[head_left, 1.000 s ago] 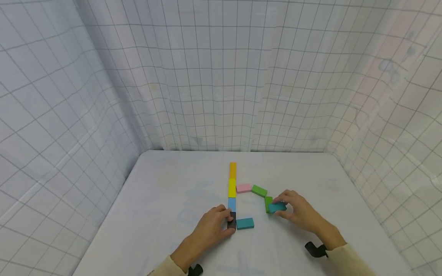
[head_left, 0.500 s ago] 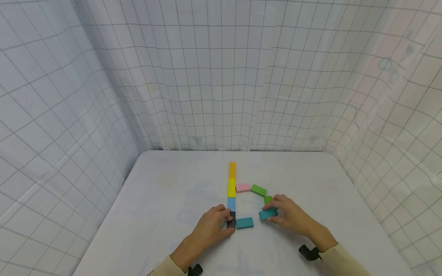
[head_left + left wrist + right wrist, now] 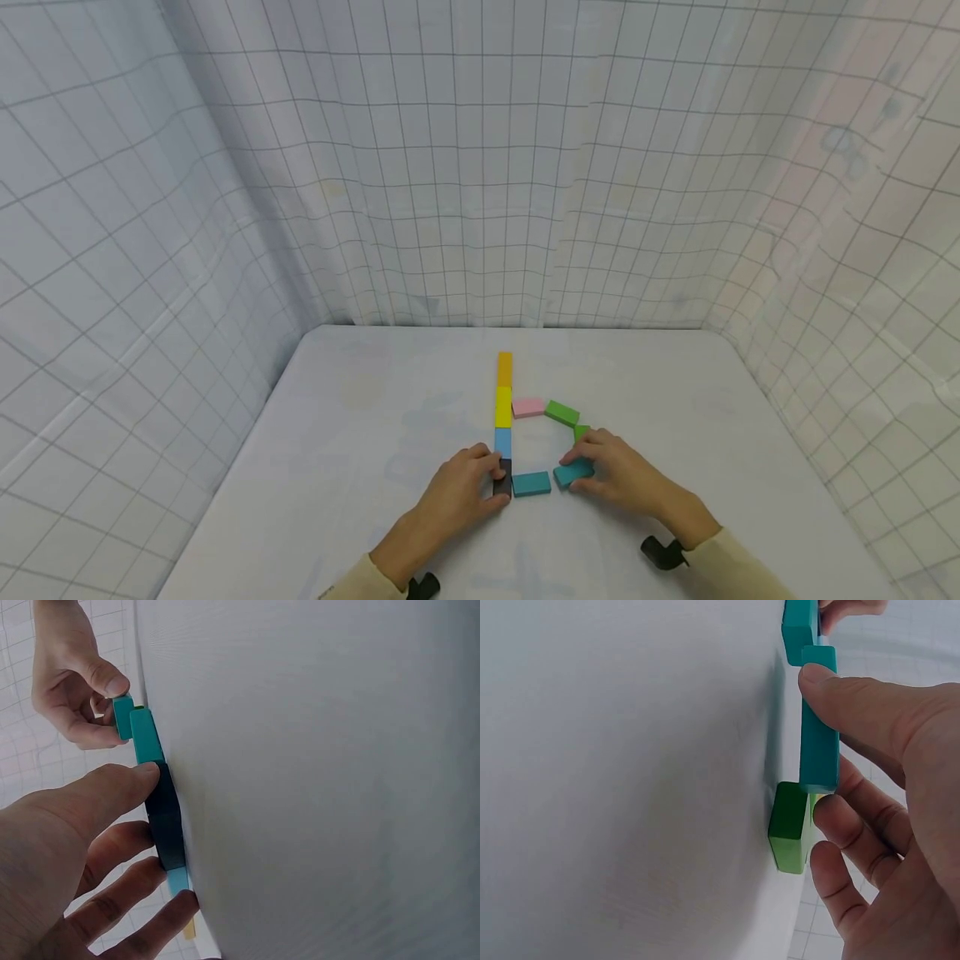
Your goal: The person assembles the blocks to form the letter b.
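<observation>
In the head view, my right hand (image 3: 615, 475) pinches a teal block (image 3: 573, 474) between thumb and fingers. The right wrist view shows this block (image 3: 820, 727) held a little above the table, its shadow below. My left hand (image 3: 457, 492) grips a black block (image 3: 503, 479) at the near end of a straight column, thumb at the block's near end. Beyond it in the column lie a light blue block (image 3: 502, 442), a yellow block (image 3: 503, 407) and an orange block (image 3: 505, 369). A second teal block (image 3: 531, 483) lies flat beside the black one.
A pink block (image 3: 528, 407) lies against the column's right side, then a green block (image 3: 562, 412) angled away from it. Another green block (image 3: 581, 432) is partly hidden by my right fingers. Grid-patterned curtains (image 3: 480, 208) surround the white table (image 3: 360, 400).
My right hand has carried its teal block left and nearer, from beside the lower green block toward the lying teal block. The left hand has stayed on the black block.
</observation>
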Demonstrator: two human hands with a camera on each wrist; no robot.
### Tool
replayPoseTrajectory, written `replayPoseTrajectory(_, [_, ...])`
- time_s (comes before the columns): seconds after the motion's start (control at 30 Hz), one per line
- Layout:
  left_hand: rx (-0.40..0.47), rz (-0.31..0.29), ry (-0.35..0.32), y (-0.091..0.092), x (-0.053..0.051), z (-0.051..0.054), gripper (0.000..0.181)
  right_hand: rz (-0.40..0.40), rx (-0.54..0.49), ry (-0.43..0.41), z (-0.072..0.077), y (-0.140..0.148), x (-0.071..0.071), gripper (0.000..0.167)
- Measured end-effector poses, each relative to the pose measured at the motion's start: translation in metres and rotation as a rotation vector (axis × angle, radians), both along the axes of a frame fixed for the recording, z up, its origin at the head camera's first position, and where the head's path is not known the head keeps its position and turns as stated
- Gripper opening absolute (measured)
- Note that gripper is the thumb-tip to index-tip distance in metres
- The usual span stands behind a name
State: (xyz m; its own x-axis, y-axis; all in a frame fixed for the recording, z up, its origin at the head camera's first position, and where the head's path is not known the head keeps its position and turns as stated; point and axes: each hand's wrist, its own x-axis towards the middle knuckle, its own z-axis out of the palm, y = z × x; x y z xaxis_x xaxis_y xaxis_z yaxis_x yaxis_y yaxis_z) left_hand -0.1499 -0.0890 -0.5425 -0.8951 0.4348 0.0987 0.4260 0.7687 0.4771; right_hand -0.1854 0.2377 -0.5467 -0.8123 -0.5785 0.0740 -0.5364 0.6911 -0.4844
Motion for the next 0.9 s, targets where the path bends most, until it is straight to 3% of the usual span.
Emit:
replayPoseTrajectory(0.4, [0.008,-0.001,-0.011,0.0,-0.001,-0.0012,0.025,0.081,-0.029,0.082,-0.0035,-0.0034,-0.0002,0.031])
replayPoseTrajectory(0.67, [0.01,-0.007,-0.003,-0.0004,-0.0008,-0.0007,0.025,0.076,-0.009,0.069,-0.0071,-0.0042,-0.0018,0.032])
replayPoseTrajectory(0.9, [0.003,-0.005,0.004,-0.0003,-0.0002,-0.0005,0.026,0.1,-0.022,0.108,-0.0064,-0.0065,-0.0026,0.031])
